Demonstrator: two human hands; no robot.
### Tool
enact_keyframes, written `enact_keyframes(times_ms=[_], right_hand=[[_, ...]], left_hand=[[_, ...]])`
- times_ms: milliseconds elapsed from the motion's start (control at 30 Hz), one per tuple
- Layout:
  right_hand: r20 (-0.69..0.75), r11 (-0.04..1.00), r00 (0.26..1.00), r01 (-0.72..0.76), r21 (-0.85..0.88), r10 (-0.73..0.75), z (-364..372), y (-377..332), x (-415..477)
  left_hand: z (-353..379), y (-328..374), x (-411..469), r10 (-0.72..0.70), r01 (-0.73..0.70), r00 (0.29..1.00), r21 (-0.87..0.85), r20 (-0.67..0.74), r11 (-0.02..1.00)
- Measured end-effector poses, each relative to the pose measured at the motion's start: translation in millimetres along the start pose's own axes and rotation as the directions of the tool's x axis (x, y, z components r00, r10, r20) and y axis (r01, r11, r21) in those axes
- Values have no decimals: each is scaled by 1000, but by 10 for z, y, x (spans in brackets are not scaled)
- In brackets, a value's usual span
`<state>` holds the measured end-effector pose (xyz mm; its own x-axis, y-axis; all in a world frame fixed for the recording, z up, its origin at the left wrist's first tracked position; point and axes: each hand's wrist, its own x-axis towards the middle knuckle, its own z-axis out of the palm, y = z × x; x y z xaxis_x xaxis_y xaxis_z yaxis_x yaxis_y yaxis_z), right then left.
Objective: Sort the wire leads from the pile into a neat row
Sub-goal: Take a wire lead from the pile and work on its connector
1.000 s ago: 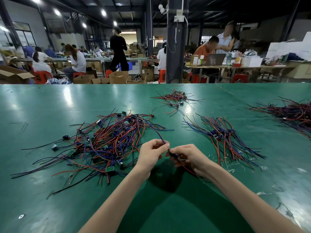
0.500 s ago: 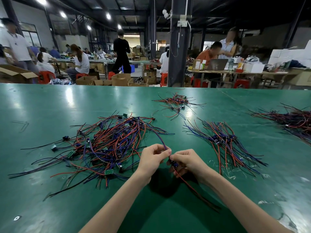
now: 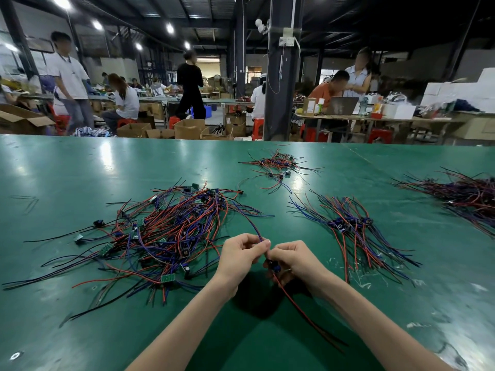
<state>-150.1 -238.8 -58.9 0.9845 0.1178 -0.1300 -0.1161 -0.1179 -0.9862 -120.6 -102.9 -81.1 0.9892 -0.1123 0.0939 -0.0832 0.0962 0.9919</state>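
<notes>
A tangled pile of red, blue and black wire leads [image 3: 166, 236] with small green boards lies on the green table [image 3: 67, 170], left of centre. To the right, sorted leads [image 3: 353, 228] lie fanned side by side. My left hand [image 3: 241, 255] pinches the blue wire of one lead [image 3: 276, 267] between thumb and fingers. My right hand [image 3: 294, 261] grips the same lead at its small dark component. Its red wire trails down toward me, and its blue wire arcs back into the pile.
A smaller bunch of leads [image 3: 278, 164] lies farther back at centre, and a dark bundle [image 3: 466, 194] sits at the far right. Beyond the table's far edge stand a black pillar [image 3: 281, 76], cardboard boxes, stools and several people at other benches.
Both hands stay together on the same lead. Its red wire now hangs longer toward me, pulled free of the pile. The camera has tilted up slightly.
</notes>
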Motion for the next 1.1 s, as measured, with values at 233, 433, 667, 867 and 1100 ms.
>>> enact_keyframes(times_ms=[233,433,667,867,1100], right_hand=[[-76,994,996,28,-108,-36,10,46,44],[-56,995,997,41,-90,-46,15,59,56],[-14,989,999,48,-141,-50,33,59,58],[17,979,999,46,-198,-44,18,88,66],[29,977,998,56,-204,-51,2,106,74]], left_hand=[[21,-39,-4,115,-105,993,214,-31,971],[-61,10,80,219,-168,967,317,-132,933],[-297,93,182,311,-176,914,437,-259,882],[-442,144,218,377,-167,854,498,-359,851],[-438,181,204,321,-131,863,439,-391,889]])
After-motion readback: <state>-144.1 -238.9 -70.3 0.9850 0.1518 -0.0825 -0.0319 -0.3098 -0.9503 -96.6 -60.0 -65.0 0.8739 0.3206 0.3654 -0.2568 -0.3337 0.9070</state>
